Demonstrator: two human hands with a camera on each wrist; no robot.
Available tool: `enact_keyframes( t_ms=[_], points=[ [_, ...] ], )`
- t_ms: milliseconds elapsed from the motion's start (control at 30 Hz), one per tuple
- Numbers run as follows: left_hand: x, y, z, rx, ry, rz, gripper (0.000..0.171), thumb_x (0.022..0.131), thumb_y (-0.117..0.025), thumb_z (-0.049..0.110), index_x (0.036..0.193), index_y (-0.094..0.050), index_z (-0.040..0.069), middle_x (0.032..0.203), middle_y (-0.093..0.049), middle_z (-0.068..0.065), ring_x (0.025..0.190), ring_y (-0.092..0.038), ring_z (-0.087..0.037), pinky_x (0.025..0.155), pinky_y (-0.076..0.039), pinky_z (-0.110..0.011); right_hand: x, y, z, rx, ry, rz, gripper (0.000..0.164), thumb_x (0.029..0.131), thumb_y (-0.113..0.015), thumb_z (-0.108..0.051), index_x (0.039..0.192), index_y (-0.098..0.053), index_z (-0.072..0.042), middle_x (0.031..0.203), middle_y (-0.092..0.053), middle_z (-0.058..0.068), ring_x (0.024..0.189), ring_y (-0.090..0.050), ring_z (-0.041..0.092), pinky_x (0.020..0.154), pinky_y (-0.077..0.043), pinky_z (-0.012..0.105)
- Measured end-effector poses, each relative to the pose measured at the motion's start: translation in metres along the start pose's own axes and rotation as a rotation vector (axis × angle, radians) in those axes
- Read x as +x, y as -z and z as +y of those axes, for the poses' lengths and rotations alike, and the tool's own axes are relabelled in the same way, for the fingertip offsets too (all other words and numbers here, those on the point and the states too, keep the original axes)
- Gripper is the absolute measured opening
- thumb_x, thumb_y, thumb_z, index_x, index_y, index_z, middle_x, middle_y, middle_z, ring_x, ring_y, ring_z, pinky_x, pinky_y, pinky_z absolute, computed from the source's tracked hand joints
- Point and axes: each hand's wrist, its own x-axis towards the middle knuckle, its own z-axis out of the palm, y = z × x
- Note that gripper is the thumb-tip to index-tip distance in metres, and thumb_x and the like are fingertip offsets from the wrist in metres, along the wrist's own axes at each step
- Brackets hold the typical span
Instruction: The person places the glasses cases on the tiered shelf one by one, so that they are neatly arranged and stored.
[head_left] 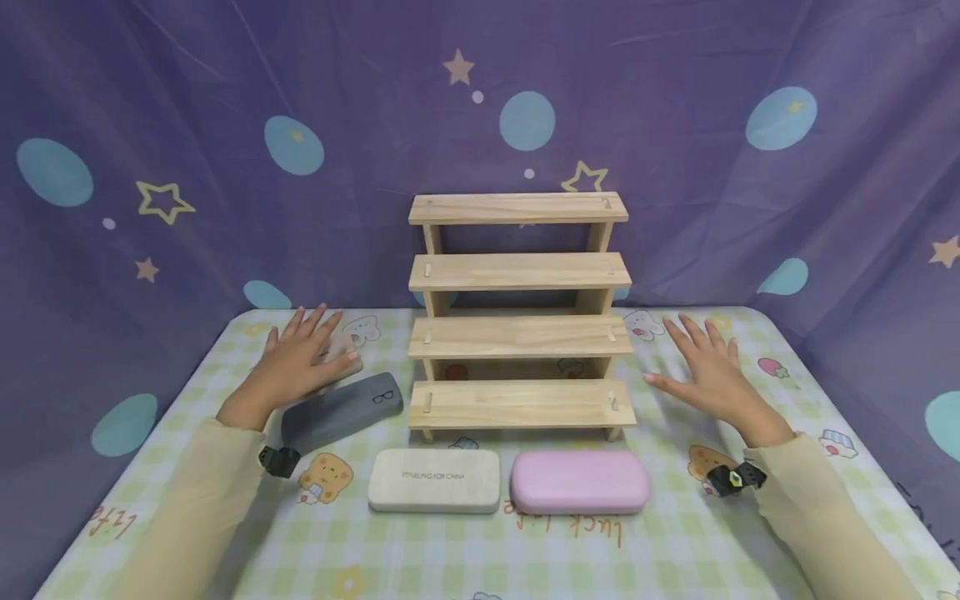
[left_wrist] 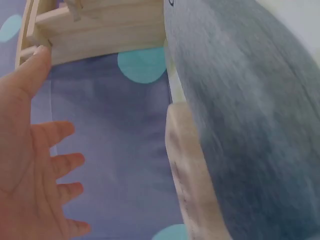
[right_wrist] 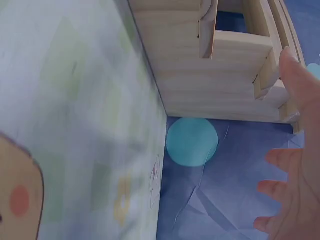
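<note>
Pale wood: a four-step stand [head_left: 521, 337] stands upright towards the back of the table [head_left: 675, 542], taken as clock centre in the head view.

Hands: well apart, one on each side of the stand, fingers straight and spread, both without a hold on anything. Left hand [head_left: 294, 360] near 9 o'clock, by two cases; the left wrist view shows a gap between its fingers and both. Right hand [head_left: 708, 379] between 3 and 4 o'clock, over the checked cloth [head_left: 660, 492]; fingertip contact with the cloth: cannot tell.

Cases: grey case [head_left: 337, 414] at 8 o'clock, lying slantwise, spectacles outline at its end nearer the stand. Pale case [left_wrist: 192, 170] between 8 and 9 o'clock, just beyond the grey one, largely covered by the left hand in the head view; marks on its side too blurred to read. Cream case [head_left: 433, 483] at 7 o'clock, lettered top. Pink case [head_left: 580, 483] at 5 o'clock, just beside the cream one, narrow gap between.

Surroundings: purple curtain [head_left: 675, 200] behind, with stars and turquoise ovals. Beige sleeves [head_left: 817, 508], dark band [head_left: 737, 478] at each cuff.
</note>
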Motion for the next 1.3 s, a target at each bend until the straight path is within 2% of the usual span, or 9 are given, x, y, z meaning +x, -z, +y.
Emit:
enact_keyframes(
  t_ms=[200,367,500,667,967,1133,1300],
  points=[
    [-0.005,-0.005,-0.013,-0.076,-0.028,0.064,0.078,0.093,-0.049,0.051,0.152,-0.018,0.011,0.154,-0.014,-0.022,0.14,-0.004,-0.046,0.099,-0.002,-0.073,0.004,-0.003,-0.003,0.062,0.063,0.042,0.09,0.082,-0.068,-0.046,0.15,-0.022,-0.007,0.151,-0.019,0.028,0.135,-0.008,0.055,0.097,-0.001,0.075],
    [-0.008,-0.011,-0.028,-0.126,-0.065,0.151,0.074,0.092,-0.056,0.042,0.148,-0.027,0.004,0.15,-0.025,-0.026,0.138,-0.012,-0.047,0.101,-0.008,-0.071,0.011,-0.006,-0.006,0.16,0.145,0.091,0.088,0.082,-0.071,-0.038,0.15,-0.024,-0.007,0.15,-0.022,0.026,0.135,-0.015,0.052,0.101,-0.009,0.07],
    [-0.011,-0.013,-0.039,-0.154,-0.086,0.221,0.07,0.091,-0.059,0.036,0.145,-0.032,0.001,0.146,-0.032,-0.027,0.135,-0.018,-0.05,0.102,-0.013,-0.068,0.015,-0.006,-0.014,0.251,0.143,0.104,0.086,0.082,-0.072,-0.032,0.15,-0.024,-0.01,0.151,-0.024,0.024,0.135,-0.021,0.049,0.099,-0.018,0.069],
    [-0.016,-0.012,-0.049,-0.24,-0.061,0.251,0.066,0.092,-0.059,0.032,0.145,-0.033,0.001,0.145,-0.031,-0.03,0.135,-0.017,-0.052,0.101,-0.014,-0.069,0.018,-0.008,-0.023,0.364,0.121,0.121,0.078,0.082,-0.073,-0.023,0.147,-0.032,-0.011,0.149,-0.03,0.022,0.133,-0.027,0.046,0.099,-0.023,0.067],
    [-0.023,-0.014,-0.066,-0.317,-0.017,0.258,0.066,0.093,-0.059,0.028,0.146,-0.031,0.001,0.143,-0.03,-0.034,0.131,-0.022,-0.054,0.102,-0.016,-0.067,0.028,-0.013,-0.032,0.607,0.147,0.094,0.067,0.085,-0.07,-0.009,0.144,-0.038,-0.009,0.148,-0.034,0.016,0.135,-0.029,0.037,0.108,-0.02,0.056],
    [-0.029,-0.016,-0.078,-0.368,0.023,0.25,0.066,0.094,-0.058,0.029,0.146,-0.029,0.0,0.145,-0.031,-0.03,0.132,-0.024,-0.05,0.101,-0.02,-0.065,0.033,-0.019,-0.034,0.656,0.146,0.098,0.063,0.087,-0.067,-0.007,0.143,-0.039,-0.005,0.146,-0.037,0.016,0.135,-0.03,0.033,0.109,-0.022,0.047],
    [-0.033,-0.017,-0.088,-0.429,0.068,0.294,0.062,0.095,-0.056,0.027,0.146,-0.031,0.002,0.144,-0.034,-0.029,0.132,-0.026,-0.048,0.099,-0.022,-0.066,0.039,-0.024,-0.036,0.679,0.127,0.122,0.057,0.09,-0.065,-0.012,0.141,-0.041,-0.003,0.145,-0.039,0.016,0.135,-0.031,0.031,0.11,-0.025,0.036]
  ],
)
